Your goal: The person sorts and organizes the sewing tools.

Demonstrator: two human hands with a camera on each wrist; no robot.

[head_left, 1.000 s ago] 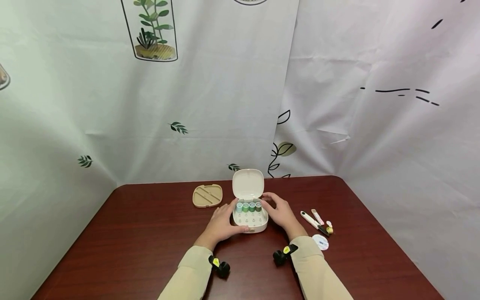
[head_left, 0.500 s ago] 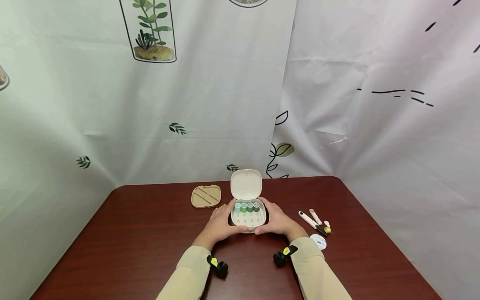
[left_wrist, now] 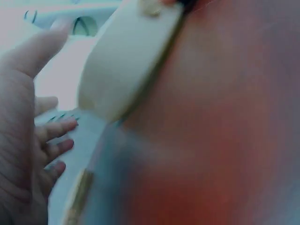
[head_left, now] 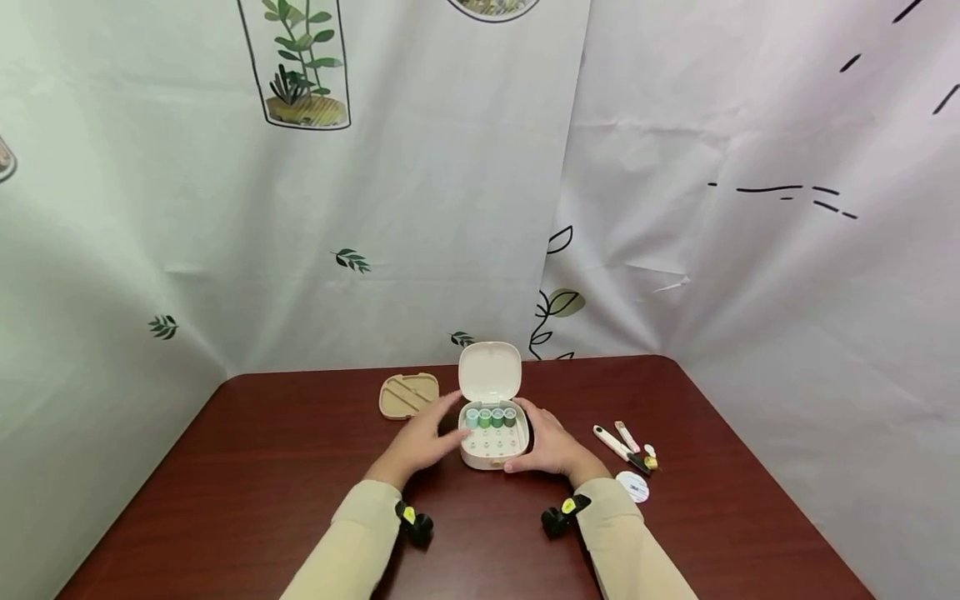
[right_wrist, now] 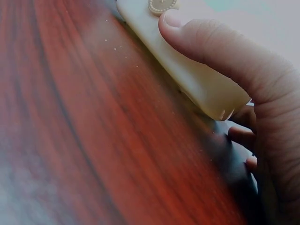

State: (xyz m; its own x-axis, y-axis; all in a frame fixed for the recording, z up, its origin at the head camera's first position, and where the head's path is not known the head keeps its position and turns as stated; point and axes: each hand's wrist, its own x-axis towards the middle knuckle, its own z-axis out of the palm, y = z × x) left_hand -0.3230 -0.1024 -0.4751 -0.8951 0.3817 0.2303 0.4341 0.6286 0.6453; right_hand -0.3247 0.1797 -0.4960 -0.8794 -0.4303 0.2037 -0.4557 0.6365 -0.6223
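A white sewing box [head_left: 480, 461] stands on the table with its lid [head_left: 490, 372] raised at the back. Several thread spools [head_left: 491, 418], light blue to dark green, fill its back row of pegs; the pegs in front are bare. My right hand [head_left: 553, 446] grips the box's right side. In the right wrist view its thumb [right_wrist: 211, 44] lies on the front wall beside a round gold clasp [right_wrist: 161, 5]. My left hand [head_left: 422, 437] is spread at the left side, and the left wrist view shows its fingers apart from the box [left_wrist: 126, 56].
A tan divided tray [head_left: 388, 402] lies behind my left hand. To the right are a white-handled tool with a dark end [head_left: 613, 442], a small pinkish strip [head_left: 627, 437], a small gold-coloured item [head_left: 650, 461] and a white round disc [head_left: 633, 487]. A printed curtain [head_left: 450, 167] hangs behind the table.
My right thumb has come round to the front of the box and stays there. My left hand has let go of the box's left side and drawn away leftward.
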